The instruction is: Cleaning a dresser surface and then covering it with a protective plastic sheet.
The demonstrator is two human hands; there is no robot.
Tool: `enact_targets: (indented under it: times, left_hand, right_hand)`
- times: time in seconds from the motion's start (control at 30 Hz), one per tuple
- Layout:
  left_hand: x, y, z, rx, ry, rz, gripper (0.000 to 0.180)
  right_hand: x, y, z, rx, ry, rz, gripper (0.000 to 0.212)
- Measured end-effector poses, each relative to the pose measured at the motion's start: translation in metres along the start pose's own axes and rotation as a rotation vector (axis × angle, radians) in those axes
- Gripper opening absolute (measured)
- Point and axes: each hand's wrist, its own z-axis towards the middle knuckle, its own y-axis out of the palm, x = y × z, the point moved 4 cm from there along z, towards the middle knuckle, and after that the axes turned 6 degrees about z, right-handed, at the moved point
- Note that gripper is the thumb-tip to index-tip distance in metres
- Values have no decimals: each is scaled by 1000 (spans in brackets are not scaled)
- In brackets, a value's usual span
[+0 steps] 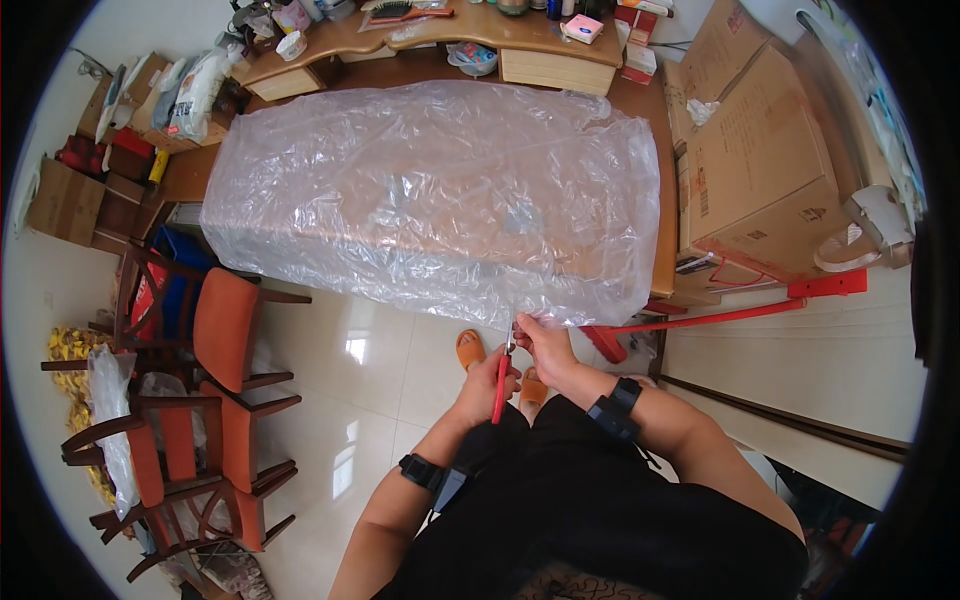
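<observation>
A large clear plastic sheet (420, 190) lies crinkled over the wooden desk, its near edge hanging over the front. My left hand (480, 392) is closed around the red handles of a pair of scissors (501, 386). The blades point away from me and meet the sheet's near edge; whether they are parted is too small to tell. Just right of the blade tips, my right hand (545, 350) pinches that same edge between thumb and fingers. Both hands are close together, in front of my body.
Stacked chairs (225, 330) with orange seats stand at the left. Tall cardboard boxes (750, 160) rise along the right side, with a red pole (710, 318) below them. A raised shelf (555, 70) at the back carries a hairbrush (410, 11) and a pink packet (582, 28).
</observation>
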Motion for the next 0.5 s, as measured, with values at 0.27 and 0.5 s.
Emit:
enact_targets:
  times: [0.27,0.5]
  left_hand:
    - [3,-1,1,164,182,292,37]
    - [4,-4,0,116,135,266,38]
  right_hand:
    - [0,1,0,-5,-3,-5,12]
    - [-1,3,-1,-14,-4,5,11]
